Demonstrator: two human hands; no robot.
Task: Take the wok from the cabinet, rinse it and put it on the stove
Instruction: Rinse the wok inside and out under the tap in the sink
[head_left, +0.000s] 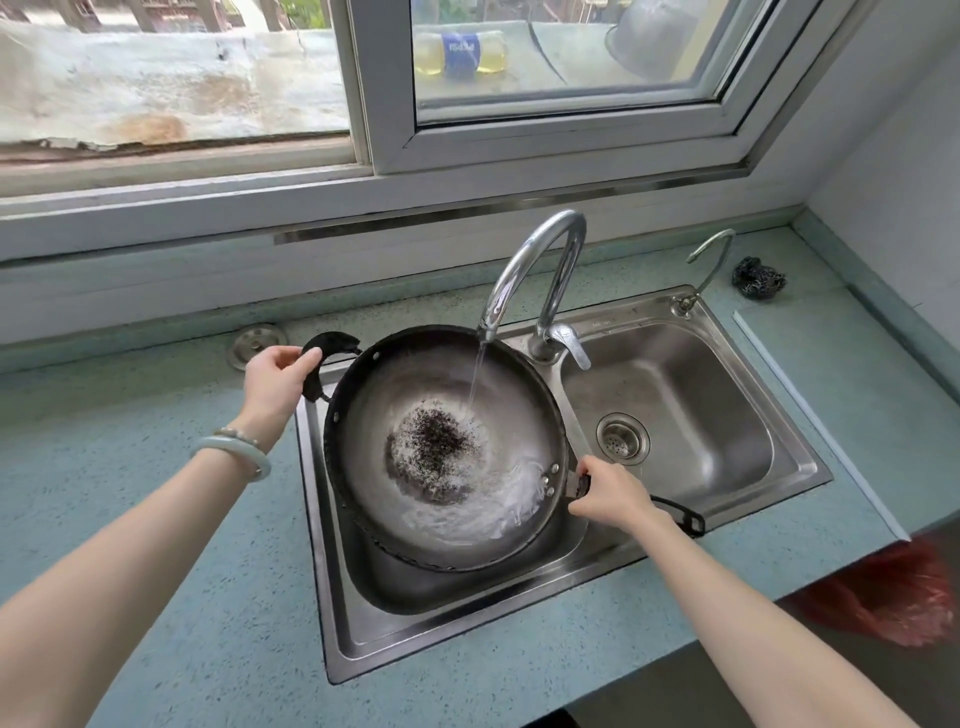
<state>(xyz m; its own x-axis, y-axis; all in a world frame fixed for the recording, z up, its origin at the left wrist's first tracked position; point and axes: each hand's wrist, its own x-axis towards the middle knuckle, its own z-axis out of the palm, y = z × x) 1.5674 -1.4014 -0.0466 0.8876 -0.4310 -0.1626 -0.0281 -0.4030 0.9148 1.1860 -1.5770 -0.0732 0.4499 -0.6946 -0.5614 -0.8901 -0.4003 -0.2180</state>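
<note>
A dark round wok (415, 395) hangs over the left basin of a steel double sink (332, 613). My left hand (278, 376) grips its short black loop handle at the far left rim. My right hand (615, 493) holds its long black handle at the near right rim. A thin stream of water falls from the tall chrome faucet (540, 260) onto the wok's inner wall. Water swirls in the wok around a patch of dark specks at its bottom.
The right basin (727, 395) has a drain strainer (622, 436). A small second tap (709, 265) and a black scrubber (758, 277) sit at the back right. The blue-green counter (156, 405) surrounds the sink. A red plastic bag (883, 597) hangs below the counter's right edge. A window runs behind.
</note>
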